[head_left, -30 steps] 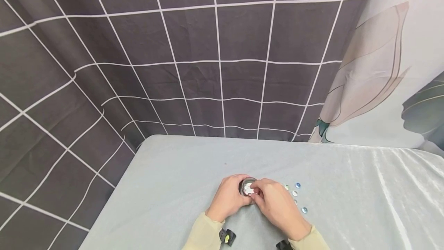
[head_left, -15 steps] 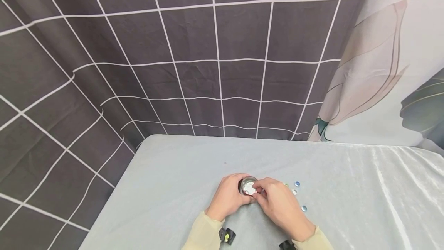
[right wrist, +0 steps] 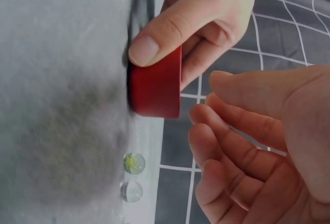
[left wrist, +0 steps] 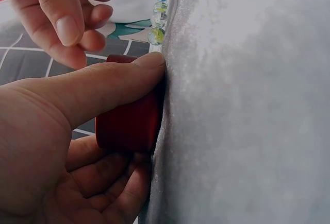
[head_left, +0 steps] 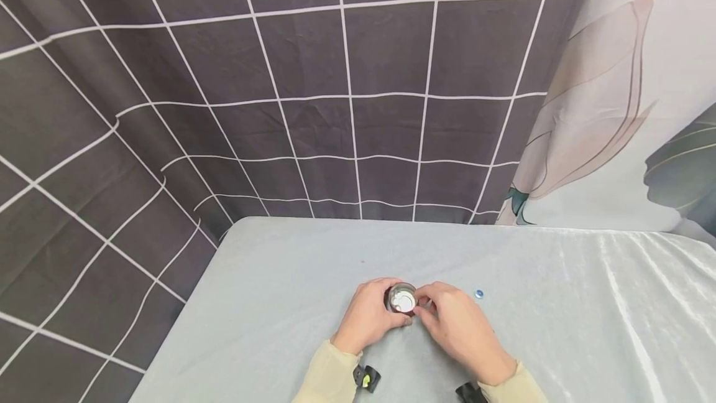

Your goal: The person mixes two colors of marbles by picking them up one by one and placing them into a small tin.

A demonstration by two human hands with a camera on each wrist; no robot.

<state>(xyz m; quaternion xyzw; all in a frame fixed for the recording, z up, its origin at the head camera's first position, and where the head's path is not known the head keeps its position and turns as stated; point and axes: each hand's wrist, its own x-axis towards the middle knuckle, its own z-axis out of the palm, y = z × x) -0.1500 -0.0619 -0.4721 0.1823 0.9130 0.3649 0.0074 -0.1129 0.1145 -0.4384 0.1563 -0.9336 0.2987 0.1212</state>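
Note:
My left hand (head_left: 369, 314) grips a small round container (head_left: 391, 310) that stands upright on the cloth, its thumb and fingers on opposite sides. Red outside (right wrist: 157, 92), the container is metallic grey within and has a bright, pale bottom (head_left: 403, 301). Over by the right side of its rim is my right hand (head_left: 460, 327), fingers loosely bent. In the right wrist view the right hand's fingers (right wrist: 242, 154) lie apart from the red wall, and nothing shows between them and the thumb.
A blue glass marble (head_left: 479, 294) lies beyond the right hand. Several clear and coloured marbles, among them a yellow-green one (left wrist: 156, 35), sit in a loose row close by; the right hand hides most in the head view. Pale velvety cloth (head_left: 268, 303) covers the table; a dark checked curtain (head_left: 313, 129) hangs behind.
The right hand has drawn back from over the container's opening to the right of its rim and covers more marbles in the head view. The left hand keeps its hold.

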